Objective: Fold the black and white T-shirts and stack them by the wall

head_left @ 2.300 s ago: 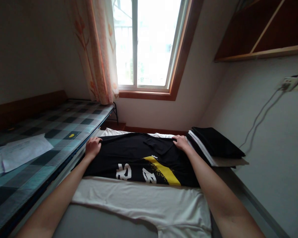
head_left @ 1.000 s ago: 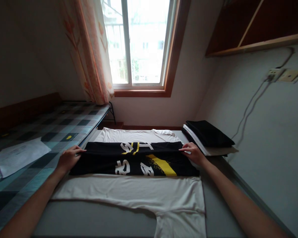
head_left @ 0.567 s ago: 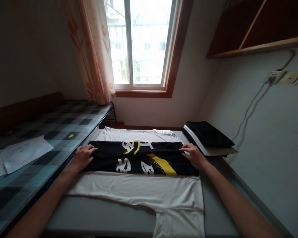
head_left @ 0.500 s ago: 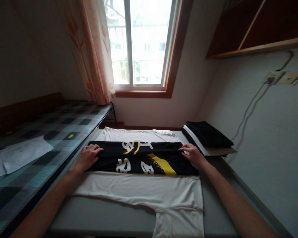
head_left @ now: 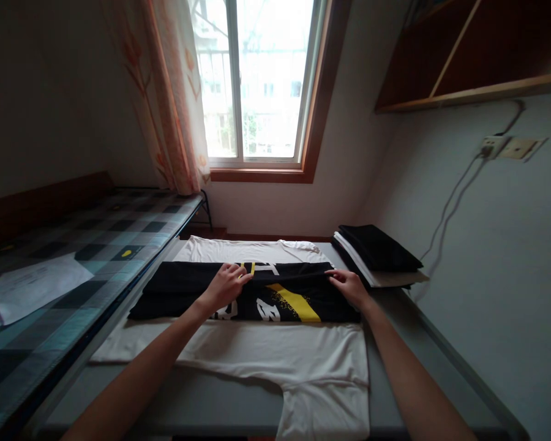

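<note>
A black shirt (head_left: 179, 294) with white lettering and a yellow stripe lies folded into a long band. It rests across a white shirt (head_left: 275, 343) spread on the grey table surface, one white sleeve hanging toward me. My left hand (head_left: 224, 286) is at the middle of the black band, its fingers bent and closed on the fold near the lettering. At the band's right end, my right hand (head_left: 348, 286) pinches the cloth between thumb and fingers. Part of the printing is hidden beneath my left hand.
Folded dark and white clothes (head_left: 379, 248) are stacked at the table's back right, near the wall. To the left stands a bed with a checked mattress (head_left: 133, 226) and white papers (head_left: 37, 285) on it. A cord (head_left: 445, 208) hangs from a wall socket (head_left: 493, 147).
My left hand has moved right, from the left end of the black shirt to its middle. The shirt's left part now shows uncovered, while my right hand stays at the right end.
</note>
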Available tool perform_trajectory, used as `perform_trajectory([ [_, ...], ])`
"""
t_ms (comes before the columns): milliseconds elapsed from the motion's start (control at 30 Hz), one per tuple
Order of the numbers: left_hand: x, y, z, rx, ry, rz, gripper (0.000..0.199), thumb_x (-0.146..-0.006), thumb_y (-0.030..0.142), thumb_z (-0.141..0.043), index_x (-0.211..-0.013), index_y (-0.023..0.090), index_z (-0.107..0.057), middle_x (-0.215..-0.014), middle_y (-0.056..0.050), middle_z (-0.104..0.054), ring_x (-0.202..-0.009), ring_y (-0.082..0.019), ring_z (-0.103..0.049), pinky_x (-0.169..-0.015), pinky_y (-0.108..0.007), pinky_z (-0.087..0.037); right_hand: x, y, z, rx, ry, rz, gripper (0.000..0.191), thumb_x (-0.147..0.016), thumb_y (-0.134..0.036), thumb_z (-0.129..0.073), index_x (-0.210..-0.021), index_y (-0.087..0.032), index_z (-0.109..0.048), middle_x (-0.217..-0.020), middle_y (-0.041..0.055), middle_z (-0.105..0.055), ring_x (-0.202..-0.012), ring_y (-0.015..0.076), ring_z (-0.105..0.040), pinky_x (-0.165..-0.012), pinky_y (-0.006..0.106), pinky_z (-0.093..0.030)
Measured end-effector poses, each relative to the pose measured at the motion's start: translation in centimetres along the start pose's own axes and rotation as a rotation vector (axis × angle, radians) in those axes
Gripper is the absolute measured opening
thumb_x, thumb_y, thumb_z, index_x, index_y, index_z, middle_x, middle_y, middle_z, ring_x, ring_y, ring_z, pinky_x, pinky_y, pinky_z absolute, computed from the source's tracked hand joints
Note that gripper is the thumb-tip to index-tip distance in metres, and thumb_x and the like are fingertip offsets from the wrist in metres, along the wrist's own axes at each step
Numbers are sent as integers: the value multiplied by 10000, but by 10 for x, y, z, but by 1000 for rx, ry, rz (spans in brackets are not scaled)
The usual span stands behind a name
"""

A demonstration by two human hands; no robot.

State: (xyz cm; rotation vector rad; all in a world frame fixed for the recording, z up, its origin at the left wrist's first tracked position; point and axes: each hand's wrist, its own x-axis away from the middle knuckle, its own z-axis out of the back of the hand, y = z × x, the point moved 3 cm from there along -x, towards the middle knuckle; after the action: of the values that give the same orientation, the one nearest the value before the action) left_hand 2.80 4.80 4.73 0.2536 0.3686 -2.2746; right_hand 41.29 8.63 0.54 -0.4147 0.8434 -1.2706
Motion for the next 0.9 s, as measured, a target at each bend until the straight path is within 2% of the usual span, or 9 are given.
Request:
perform_trajectory([
  [200,-24,25,-11,-17,66,-118,317,-926,156,-476,-1195,257,-607,-1089,-76,-632,-977,-212,-561,-883,-379,-380,4,8,-1,-32,-19,35,340,-773,-404,-584,-966,-188,-762,-824,64,-720,-715,207,-644,-683,319,-493],
  [367,-34,38,-16,-44,62,-102,152,-915,152,-509,-958,177,-653,-1007,-92,-642,-931,-225,-569,-837,-381,-400,5,10,-1,-10,-28,73,323,-798,-385,-569,-972,-204,-772,-810,57,-693,-720,194,-631,-691,307,-491],
  [567,-32,37,-26,-41,102,-38,136,-900,138,-534,-965,183,-645,-983,-71,-642,-921,-226,-582,-805,-364,-428,6,13,0,-14,-20,139,331,-829,-418,-570,-977,-208,-778,-782,58,-675,-701,186,-626,-663,293,-481],
  [767,-28,29,-18,16,327,16,203,-924,122,-496,-1041,185,-649,-951,-59,-656,-871,-200,-588,-810,-356,-446,7,5,8,31,107,233,335,-879,-422,-540,-1041,-233,-764,-769,53,-647,-704,183,-608,-673,293,-473],
  [833,-27,30,-18,27,347,-16,199,-929,136,-497,-1039,191,-653,-953,-58,-658,-867,-196,-588,-806,-355,-445,7,6,10,65,90,244,325,-883,-409,-536,-1037,-239,-765,-782,58,-657,-716,188,-615,-682,296,-474],
  [900,-26,33,-21,32,307,-80,172,-924,152,-514,-1008,192,-659,-948,-56,-656,-846,-191,-588,-787,-350,-444,7,10,10,90,32,232,309,-874,-397,-539,-1000,-243,-776,-792,60,-674,-713,190,-627,-679,296,-478],
])
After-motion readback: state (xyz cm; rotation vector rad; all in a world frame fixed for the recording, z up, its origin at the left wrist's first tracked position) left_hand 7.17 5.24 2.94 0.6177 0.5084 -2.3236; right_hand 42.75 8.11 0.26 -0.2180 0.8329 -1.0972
